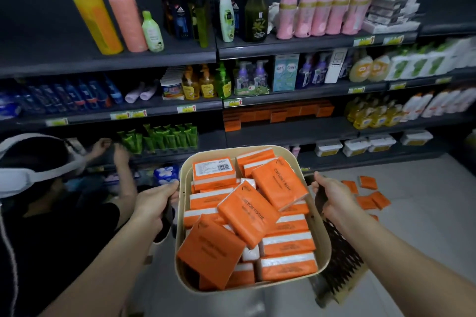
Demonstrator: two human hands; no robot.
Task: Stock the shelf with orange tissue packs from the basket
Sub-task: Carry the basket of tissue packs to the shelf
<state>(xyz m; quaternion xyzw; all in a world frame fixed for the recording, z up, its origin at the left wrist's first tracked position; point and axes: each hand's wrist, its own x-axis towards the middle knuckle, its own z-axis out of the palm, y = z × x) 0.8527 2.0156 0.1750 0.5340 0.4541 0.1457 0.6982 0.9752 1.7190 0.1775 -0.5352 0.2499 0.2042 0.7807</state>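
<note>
I hold a cream basket (pixel 325 247) in front of me, heaped with several orange tissue packs (pixel 248 213). My left hand (pixel 153 201) grips the basket's left side handle. My right hand (pixel 332 198) grips the dark handle on its right side. Straight ahead, the shelf (pixel 288 131) carries a row of orange tissue packs (pixel 275 112) at its back, with bare dark shelf in front of them.
A person with a white headset (pixel 31 175) crouches at the left, both hands on green tubes (pixel 159 137) on a low shelf. Several orange packs (pixel 368 195) lie on the pale floor at the right. Bottles and soaps fill the upper shelves.
</note>
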